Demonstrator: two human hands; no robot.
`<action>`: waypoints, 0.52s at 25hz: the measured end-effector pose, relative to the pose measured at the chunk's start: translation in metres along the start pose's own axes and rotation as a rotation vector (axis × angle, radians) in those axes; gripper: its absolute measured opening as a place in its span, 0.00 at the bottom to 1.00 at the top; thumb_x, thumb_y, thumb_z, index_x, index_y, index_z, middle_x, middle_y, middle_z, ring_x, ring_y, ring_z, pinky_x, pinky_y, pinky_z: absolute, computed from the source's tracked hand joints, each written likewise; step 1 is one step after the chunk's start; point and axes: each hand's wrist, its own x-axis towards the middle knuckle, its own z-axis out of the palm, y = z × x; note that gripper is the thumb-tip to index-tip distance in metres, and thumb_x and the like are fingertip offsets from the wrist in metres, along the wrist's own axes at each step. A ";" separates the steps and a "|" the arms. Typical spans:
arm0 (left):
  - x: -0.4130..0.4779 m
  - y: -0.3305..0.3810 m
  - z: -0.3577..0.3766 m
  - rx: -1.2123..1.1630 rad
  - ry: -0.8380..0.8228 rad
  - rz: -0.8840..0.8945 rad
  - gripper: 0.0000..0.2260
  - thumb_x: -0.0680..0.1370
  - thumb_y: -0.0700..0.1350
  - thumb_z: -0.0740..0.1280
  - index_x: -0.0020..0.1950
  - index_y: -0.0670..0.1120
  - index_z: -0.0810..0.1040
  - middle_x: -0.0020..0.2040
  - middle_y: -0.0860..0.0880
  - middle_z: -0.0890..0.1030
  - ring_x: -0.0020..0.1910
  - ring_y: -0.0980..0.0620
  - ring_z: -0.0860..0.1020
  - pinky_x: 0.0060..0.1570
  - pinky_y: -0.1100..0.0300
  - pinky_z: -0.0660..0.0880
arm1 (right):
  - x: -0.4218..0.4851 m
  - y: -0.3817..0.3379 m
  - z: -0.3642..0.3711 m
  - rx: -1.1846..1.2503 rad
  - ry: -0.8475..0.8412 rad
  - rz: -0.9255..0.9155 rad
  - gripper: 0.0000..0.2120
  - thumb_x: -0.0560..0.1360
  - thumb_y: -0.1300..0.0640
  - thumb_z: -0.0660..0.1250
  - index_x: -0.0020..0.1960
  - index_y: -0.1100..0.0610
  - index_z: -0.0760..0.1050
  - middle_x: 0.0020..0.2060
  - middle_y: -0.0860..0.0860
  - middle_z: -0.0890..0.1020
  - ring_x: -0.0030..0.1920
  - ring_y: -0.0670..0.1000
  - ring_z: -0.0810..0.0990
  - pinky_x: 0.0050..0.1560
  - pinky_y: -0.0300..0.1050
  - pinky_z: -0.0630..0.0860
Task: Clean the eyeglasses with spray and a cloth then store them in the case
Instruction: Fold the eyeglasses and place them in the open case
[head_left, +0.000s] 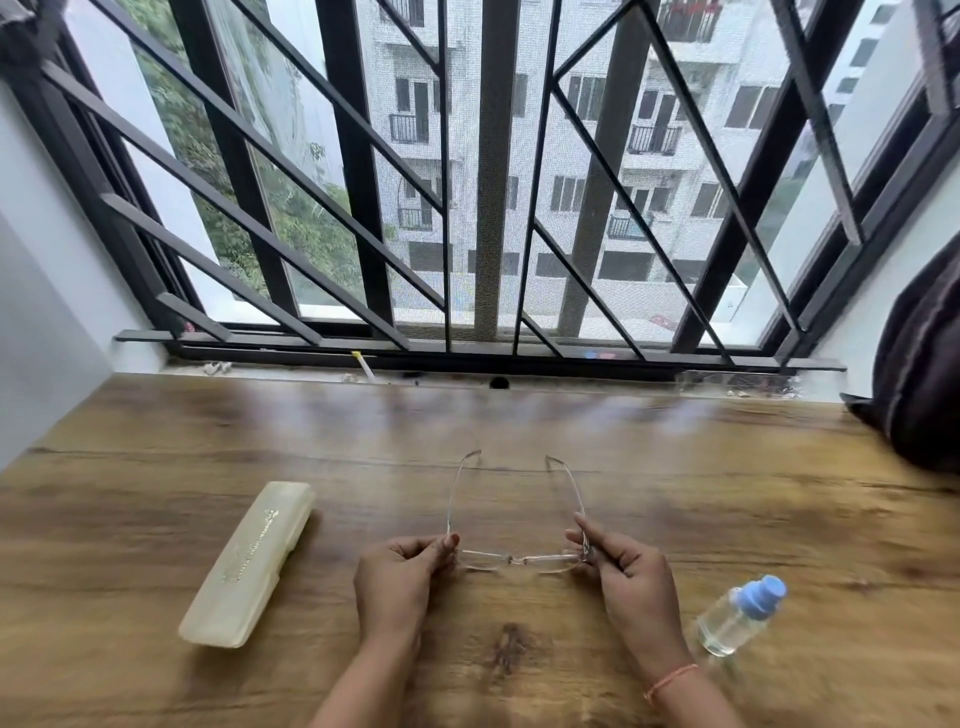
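Both forearms come in from the bottom edge, leaning slightly toward each other. The left hand (400, 577) has its fingers curled, pinching one end of the eyeglasses (519, 560). The right hand (631, 579) does the same at the other end, back of the hand up, with an orange thread (670, 682) round its wrist.

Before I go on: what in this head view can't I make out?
Head view, case: print smeared by motion blur, unreadable.
Head view, eyeglasses: lenses too clear and small to judge smudges.
Head view, spray bottle: blurred, fill level unclear.
Head view, dark bag: cut off by the right edge.
Cloth: none in view.
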 end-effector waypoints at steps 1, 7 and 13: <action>0.000 0.000 0.000 -0.003 0.001 0.000 0.07 0.66 0.37 0.75 0.28 0.45 0.84 0.29 0.44 0.82 0.35 0.47 0.79 0.45 0.53 0.74 | 0.000 -0.001 0.000 0.005 -0.004 0.001 0.23 0.73 0.75 0.59 0.49 0.48 0.80 0.40 0.47 0.85 0.47 0.45 0.83 0.40 0.31 0.78; -0.007 0.008 0.001 0.004 0.030 0.009 0.02 0.66 0.36 0.74 0.34 0.38 0.83 0.26 0.45 0.81 0.27 0.53 0.78 0.31 0.66 0.74 | -0.004 -0.010 0.001 0.002 0.009 -0.022 0.22 0.73 0.75 0.60 0.50 0.50 0.81 0.42 0.49 0.86 0.47 0.45 0.83 0.42 0.33 0.79; -0.010 0.022 0.001 -0.203 -0.101 -0.134 0.04 0.70 0.29 0.68 0.35 0.32 0.79 0.30 0.41 0.81 0.27 0.51 0.80 0.31 0.61 0.80 | -0.032 -0.067 -0.004 -0.196 0.020 -0.487 0.20 0.69 0.73 0.68 0.52 0.52 0.81 0.43 0.42 0.85 0.43 0.42 0.84 0.48 0.36 0.79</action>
